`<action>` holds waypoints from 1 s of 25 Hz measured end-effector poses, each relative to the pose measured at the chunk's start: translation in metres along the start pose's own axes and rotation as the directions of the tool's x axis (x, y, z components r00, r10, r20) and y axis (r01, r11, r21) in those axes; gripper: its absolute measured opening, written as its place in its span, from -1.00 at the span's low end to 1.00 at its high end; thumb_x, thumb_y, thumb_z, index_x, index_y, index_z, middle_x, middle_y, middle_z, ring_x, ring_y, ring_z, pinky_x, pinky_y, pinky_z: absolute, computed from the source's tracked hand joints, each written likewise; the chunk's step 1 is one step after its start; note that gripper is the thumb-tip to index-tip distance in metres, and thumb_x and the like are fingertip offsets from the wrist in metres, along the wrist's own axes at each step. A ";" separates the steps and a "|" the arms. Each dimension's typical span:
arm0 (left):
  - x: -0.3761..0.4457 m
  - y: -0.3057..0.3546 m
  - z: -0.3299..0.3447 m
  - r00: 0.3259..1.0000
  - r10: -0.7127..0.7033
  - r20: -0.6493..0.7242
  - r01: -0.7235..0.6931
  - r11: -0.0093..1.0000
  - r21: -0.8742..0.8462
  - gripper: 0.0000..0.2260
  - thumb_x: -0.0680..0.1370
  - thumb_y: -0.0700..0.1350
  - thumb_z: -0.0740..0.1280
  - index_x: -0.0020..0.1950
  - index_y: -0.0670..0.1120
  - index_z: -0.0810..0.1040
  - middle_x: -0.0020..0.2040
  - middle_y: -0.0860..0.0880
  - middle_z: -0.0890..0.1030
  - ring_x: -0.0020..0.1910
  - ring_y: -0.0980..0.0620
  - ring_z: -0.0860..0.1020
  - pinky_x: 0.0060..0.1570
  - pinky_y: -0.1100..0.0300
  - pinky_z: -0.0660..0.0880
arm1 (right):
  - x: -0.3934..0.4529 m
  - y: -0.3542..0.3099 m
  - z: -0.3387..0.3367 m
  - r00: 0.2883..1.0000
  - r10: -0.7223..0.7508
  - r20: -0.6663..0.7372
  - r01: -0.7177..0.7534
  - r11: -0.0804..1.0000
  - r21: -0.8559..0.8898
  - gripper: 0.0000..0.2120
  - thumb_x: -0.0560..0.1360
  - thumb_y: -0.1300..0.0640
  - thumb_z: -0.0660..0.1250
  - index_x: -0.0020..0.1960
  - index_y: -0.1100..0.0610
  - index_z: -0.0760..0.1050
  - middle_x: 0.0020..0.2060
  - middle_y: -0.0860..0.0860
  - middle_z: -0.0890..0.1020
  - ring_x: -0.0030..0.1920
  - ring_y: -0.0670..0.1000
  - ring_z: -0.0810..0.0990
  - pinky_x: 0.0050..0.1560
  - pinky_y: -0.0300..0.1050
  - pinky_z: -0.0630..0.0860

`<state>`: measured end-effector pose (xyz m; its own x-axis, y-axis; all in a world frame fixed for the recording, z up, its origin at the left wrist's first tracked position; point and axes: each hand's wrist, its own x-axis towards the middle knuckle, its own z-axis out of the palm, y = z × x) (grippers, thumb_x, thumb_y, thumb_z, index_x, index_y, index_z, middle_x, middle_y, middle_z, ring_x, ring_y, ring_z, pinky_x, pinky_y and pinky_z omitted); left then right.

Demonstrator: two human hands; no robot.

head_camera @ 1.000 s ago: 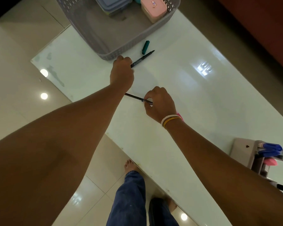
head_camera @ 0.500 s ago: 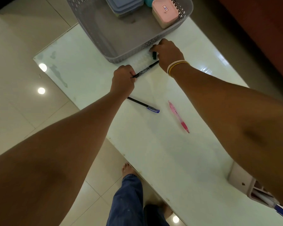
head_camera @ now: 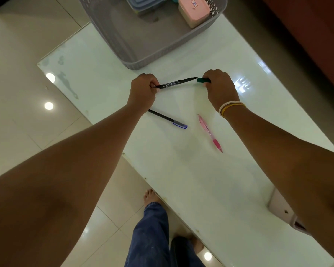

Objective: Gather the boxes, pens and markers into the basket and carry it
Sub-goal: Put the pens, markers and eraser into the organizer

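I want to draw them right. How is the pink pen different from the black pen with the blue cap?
The pink pen is see-through pink with a darker pink grip; the black pen with the blue cap has a dark barrel. The pink pen shows whole, while the left arm covers the black pen's far end. The pink pen lies nearer the right arm. Both lie flat on the white table, unheld.

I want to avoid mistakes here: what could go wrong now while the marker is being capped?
1. The marker tip is bare, just short of the green cap held by the right hand; a miss could ink the fingers or the white table.
2. The left hand grips only the marker's far end, so the tip may wobble.
3. The blue-capped pen and pink pen lie loose and might get nudged.
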<state>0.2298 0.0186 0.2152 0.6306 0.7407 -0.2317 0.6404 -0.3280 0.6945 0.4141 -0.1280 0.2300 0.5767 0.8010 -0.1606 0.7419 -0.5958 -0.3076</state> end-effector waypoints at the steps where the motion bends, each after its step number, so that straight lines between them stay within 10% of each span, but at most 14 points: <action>1: 0.000 -0.001 -0.001 1.000 0.005 0.001 -0.005 1.000 -0.009 -0.89 0.48 -0.28 0.36 -0.02 -0.22 0.62 -0.13 -0.04 0.50 -0.15 0.07 0.42 -0.26 0.43 0.28 | -0.002 0.000 0.000 1.000 -0.009 -0.003 0.009 1.000 0.004 -0.77 0.59 0.26 0.17 0.20 0.19 0.50 0.08 0.17 0.55 0.11 0.19 0.48 0.10 0.05 0.48; 25: -0.025 0.018 -0.003 0.994 0.004 0.106 0.007 0.995 -0.102 -0.88 0.51 -0.23 0.33 0.01 -0.19 0.61 -0.15 -0.01 0.58 -0.20 0.08 0.50 -0.27 0.55 0.34 | -0.035 -0.019 -0.012 0.990 -0.142 -0.007 0.142 0.983 0.115 -0.73 0.59 0.26 0.18 0.22 0.19 0.55 0.12 0.19 0.55 0.16 0.17 0.50 0.22 -0.02 0.43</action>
<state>0.2244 -0.0037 0.2355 0.6756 0.6735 -0.2999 0.5968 -0.2608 0.7588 0.3845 -0.1455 0.2525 0.4677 0.8772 -0.1086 0.7720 -0.4653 -0.4332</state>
